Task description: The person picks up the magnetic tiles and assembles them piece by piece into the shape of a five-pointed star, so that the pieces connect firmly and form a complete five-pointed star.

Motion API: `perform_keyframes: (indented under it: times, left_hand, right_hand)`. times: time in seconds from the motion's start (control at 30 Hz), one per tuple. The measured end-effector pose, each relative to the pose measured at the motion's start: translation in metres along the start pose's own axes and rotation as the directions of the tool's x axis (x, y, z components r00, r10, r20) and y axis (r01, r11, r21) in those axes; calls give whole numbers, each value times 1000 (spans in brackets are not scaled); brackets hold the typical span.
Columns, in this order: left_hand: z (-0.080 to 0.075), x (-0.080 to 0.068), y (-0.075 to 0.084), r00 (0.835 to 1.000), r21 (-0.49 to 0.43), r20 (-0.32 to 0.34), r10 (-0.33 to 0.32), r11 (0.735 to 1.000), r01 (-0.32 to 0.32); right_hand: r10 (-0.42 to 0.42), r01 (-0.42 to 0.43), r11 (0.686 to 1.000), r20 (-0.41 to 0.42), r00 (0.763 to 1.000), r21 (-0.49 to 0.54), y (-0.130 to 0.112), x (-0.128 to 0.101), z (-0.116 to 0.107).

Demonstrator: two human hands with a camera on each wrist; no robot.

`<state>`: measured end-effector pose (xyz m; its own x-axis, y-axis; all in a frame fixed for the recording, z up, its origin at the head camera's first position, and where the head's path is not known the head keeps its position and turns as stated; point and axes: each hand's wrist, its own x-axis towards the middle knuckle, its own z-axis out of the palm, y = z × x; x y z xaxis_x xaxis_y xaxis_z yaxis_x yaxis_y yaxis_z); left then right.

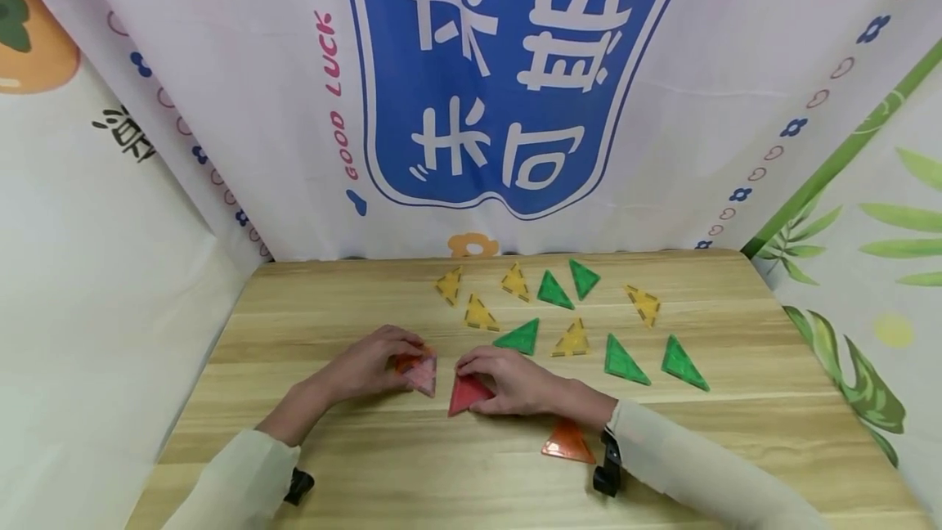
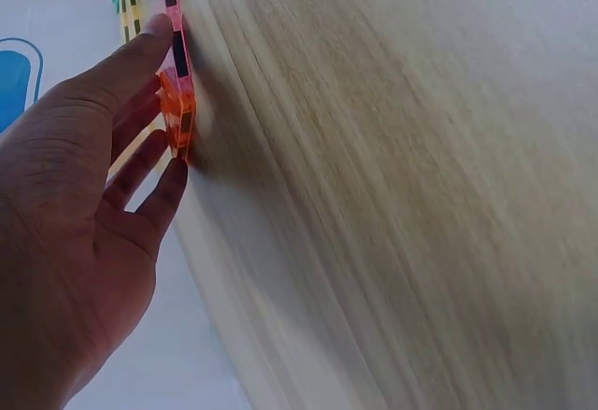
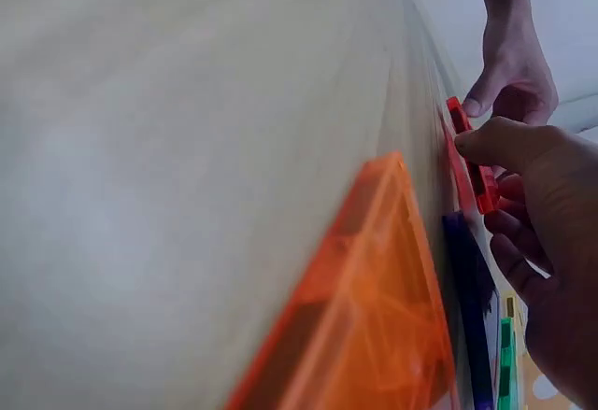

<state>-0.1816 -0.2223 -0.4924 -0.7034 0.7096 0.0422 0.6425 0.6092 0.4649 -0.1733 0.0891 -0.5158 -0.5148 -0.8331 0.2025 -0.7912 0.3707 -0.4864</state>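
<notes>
My left hand (image 1: 409, 360) pinches a pink triangle tile (image 1: 424, 375) stacked with an orange tile (image 1: 406, 362) on the wooden table (image 1: 353, 448). In the left wrist view the left hand's thumb (image 2: 140, 46) and fingers hold these tiles (image 2: 176, 92) by their edges. Just right of it, my right hand (image 1: 474, 375) grips a red triangle tile (image 1: 467, 393), one edge lifted off the wood. The right wrist view shows the thumb (image 3: 491, 139) on that red tile (image 3: 475, 162), with the left hand (image 3: 514, 64) beyond. The pink and red tiles sit close, a small gap between them.
An orange triangle (image 1: 567, 442) lies flat by my right wrist, large in the right wrist view (image 3: 374, 307). Several yellow triangles (image 1: 480, 314) and green triangles (image 1: 622, 361) are scattered toward the far right. Printed cloth walls (image 1: 515, 105) close in the back and both sides.
</notes>
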Motion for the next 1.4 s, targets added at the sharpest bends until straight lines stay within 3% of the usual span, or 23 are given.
perform_keyframes:
  times: [0.4,0.73,0.97,1.4]
  left_hand:
    - [6,0,3,999,2,-28,-25,1000,25]
    - [10,-1,13,996,19,-77,-45,999,47]
    - [17,-2,16,994,52,-105,-41,998,46]
    - [20,-10,16,993,158,-110,-51,985,68]
  right_hand:
    - [69,-70,997,-28,997,-27,-1,29,13]
    - [90,-90,995,-2,996,39,-9,27,9]
    - [81,-87,990,57,995,110,-4,11,-8]
    - [84,-103,992,217,973,75,16,-37,-51]
